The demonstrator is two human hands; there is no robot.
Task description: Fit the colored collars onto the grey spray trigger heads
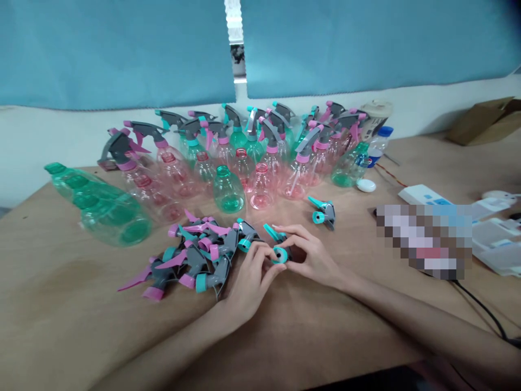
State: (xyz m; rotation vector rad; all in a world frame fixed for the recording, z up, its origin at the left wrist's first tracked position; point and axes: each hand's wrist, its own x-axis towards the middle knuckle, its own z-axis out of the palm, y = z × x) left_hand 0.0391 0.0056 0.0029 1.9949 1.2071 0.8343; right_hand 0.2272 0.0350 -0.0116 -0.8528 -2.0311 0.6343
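Between my hands is a grey and teal trigger spray head (280, 254), its round teal collar turned toward me. My right hand (311, 255) grips its body from the right. My left hand (254, 274) has its fingertips closed at the collar's left edge; whether they pinch a small part is hidden. To the left lies a pile of pink and teal spray heads (195, 255). Another teal spray head (324, 213) lies alone behind my right hand. Open-necked bottles stand behind, among them a green bottle (229, 190) and a pink bottle (261, 187).
Several bottles with spray heads fitted (272, 157) crowd the back. Green bottles (109, 212) lie at the left. A white oval object (366, 185), a water bottle (378, 146), a power strip (427, 195) and a blurred-out object (423, 239) are on the right. A cardboard box (482, 120) is farther back.
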